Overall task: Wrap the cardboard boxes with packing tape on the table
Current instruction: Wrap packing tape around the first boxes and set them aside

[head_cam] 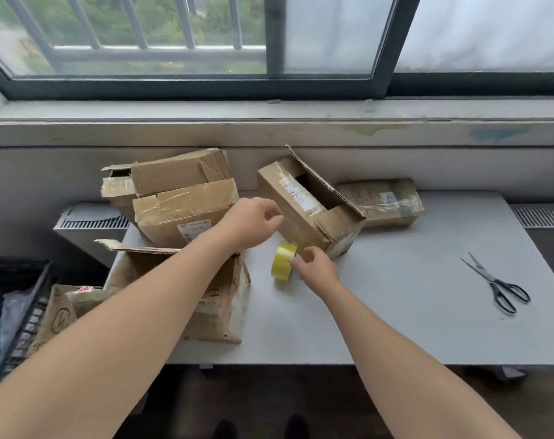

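Observation:
A yellow roll of packing tape [282, 262] stands on edge on the grey table [412, 312], near the middle. My right hand [315, 267] pinches its right rim. My left hand [253, 221] hovers above and to the left of the roll, fingers curled with thumb and fingertips together; whether it pinches a tape end is unclear. An open cardboard box [304, 207] with raised flaps lies just behind the roll. Two worn boxes [180, 198] are stacked at the back left, and another open box [218, 299] sits at the front left under my left forearm.
A flat taped parcel [383, 199] lies at the back right. Black scissors [499, 285] rest on the table's right side. A dark crate [22, 315] with bags and more cardboard stands left of the table. The window sill wall borders the far edge.

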The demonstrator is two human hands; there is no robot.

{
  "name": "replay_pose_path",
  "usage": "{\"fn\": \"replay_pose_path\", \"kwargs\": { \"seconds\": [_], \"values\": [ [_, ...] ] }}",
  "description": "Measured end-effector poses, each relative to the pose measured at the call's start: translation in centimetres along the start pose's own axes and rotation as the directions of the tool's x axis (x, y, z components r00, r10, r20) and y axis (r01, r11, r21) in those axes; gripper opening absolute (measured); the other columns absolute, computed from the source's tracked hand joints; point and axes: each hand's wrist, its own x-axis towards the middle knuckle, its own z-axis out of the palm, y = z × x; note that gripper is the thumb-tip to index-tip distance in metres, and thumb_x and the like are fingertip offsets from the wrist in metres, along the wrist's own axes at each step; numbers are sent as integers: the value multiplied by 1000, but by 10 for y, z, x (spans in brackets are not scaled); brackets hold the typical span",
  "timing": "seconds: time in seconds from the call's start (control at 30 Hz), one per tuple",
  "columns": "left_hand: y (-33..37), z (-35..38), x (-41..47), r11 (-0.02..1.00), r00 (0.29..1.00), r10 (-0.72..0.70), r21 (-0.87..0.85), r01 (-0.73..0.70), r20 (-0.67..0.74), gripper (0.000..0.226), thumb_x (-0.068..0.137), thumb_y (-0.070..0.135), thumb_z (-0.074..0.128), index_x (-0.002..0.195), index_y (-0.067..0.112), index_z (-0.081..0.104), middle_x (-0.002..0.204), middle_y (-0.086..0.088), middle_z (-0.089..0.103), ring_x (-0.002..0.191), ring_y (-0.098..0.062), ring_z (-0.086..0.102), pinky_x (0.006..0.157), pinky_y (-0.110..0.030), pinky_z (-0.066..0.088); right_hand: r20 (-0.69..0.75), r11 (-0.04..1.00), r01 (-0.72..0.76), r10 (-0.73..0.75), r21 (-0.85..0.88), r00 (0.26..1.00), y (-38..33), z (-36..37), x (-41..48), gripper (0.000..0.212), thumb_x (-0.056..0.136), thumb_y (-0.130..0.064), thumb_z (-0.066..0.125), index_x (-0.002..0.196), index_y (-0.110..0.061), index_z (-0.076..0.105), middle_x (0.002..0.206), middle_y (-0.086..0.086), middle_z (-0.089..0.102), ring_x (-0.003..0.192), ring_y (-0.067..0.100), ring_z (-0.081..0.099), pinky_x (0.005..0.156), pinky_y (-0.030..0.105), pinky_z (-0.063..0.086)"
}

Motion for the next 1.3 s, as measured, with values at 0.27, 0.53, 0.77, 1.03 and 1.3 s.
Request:
{"fn": "replay_pose_path", "kwargs": {
  "seconds": [0.27,0.53,0.77,1.03,1.3],
  "values": [
    [-23,-9,-3,998,998,-55,24,55,15,27,102,36,56,115,19,73,111,3,72,101,-16,64,85,-27,43,39,996,-46,44,75,998,-6,21,20,73,92,-38,72,154,-20,37,142,4,55,131,27,52,97,29,42],
    [-34,-10,-8,997,998,-66,-46,66,2,23,103,31,56,112,19,74,100,8,66,93,-12,59,83,-25,40,-40,986,-30,37,161,999,-7,45,40,72,86,-32,79,148,-18,43,140,3,56,127,28,55,108,42,45],
    [-41,-17,-13,994,997,-67,-83,70,47,25,103,33,55,117,20,72,113,2,71,100,-14,60,86,-27,44,8,976,52,-55,211,998,-27,38,28,88,86,-19,81,158,-21,31,143,5,57,128,25,56,109,44,46],
    [-24,-82,-8,907,957,-104,-420,-22,-273,33,103,43,56,130,25,61,124,4,65,110,-16,63,97,-36,52,-94,793,552,-549,258,831,-149,-11,-44,88,89,-18,79,158,-30,27,123,-13,68,104,5,69,96,27,54],
    [3,-145,-38,489,982,-183,-871,47,-49,49,102,55,53,116,11,71,114,-13,75,103,-31,72,95,-47,56,-59,634,702,-727,324,684,-221,-22,-107,96,93,0,71,162,-32,11,117,14,71,106,15,72,92,25,54]
  ]
}}
